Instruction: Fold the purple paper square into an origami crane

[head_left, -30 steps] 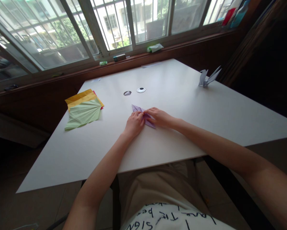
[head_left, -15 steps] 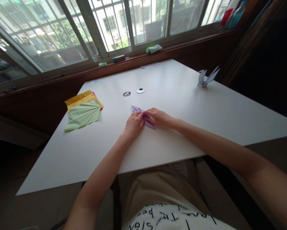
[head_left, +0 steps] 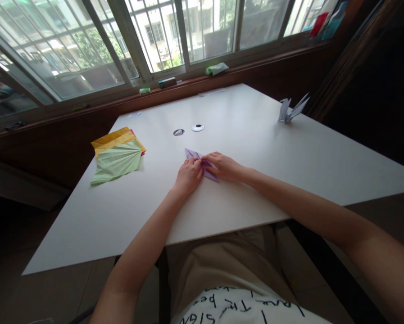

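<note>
Near the middle of the white table (head_left: pixel 256 180), we pressed our left hand (head_left: pixel 188 175) and right hand (head_left: pixel 224 165) down on a folded, pointed piece of lilac paper (head_left: pixel 192 154), fingertips pinched together on its centre crease. We judged it light, thin and easily torn or creased, best held by its folded edges. Further left lay a stack of pleated green and yellow sheets (head_left: pixel 117 155); far right stood a pale paper crane (head_left: pixel 291 109).

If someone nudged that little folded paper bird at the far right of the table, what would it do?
The paper bird would probably slide or topple: it looks very light and stands on a narrow base on the smooth white table. Its thin raised wings would likely crumple if squeezed.
</note>
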Motion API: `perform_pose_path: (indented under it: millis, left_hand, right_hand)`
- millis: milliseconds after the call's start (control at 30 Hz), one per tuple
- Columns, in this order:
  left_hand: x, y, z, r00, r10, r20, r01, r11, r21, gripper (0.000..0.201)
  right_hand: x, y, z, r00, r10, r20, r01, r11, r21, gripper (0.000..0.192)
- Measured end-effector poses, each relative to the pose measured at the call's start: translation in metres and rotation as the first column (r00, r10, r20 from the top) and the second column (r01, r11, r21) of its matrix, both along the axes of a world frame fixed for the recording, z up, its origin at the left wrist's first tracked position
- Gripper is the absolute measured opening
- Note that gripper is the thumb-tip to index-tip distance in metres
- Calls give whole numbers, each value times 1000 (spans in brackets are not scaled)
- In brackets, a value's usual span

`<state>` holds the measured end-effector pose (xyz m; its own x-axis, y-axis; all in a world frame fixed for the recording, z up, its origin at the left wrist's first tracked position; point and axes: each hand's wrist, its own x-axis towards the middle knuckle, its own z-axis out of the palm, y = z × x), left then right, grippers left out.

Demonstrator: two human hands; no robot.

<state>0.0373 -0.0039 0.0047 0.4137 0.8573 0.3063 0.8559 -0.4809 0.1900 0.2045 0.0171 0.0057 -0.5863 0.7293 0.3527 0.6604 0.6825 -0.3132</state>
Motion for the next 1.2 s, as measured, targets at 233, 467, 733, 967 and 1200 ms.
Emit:
perform_pose_path:
  millis: [233,467,733,967,1200]
  left_hand:
    - [0,-1,0,1000,-1,15,1,1000,-1,28]
    - [2,0,0,999,24,24,-23,999,-22,25]
    - [2,0,-1,998,27,62,-26,999,-25,28]
    - [2,-2,2,1000,16,12,-15,1000,-15,27]
    - [1,-3,2,1000,1,0,-1,1000,-1,28]
  right_hand:
    - [0,1,-3,997,-69,-39,69,998,11,33]
    - [1,3,-4,999,-5,-45,6,1000,28,25]
    - [-1,4,-5,999,14,-42,-12,999,40,26]
    - [0,6,-6,999,22,-47,-20,999,50,27]
    - [1,7,-6,999,13,-43,-12,1000,25,27]
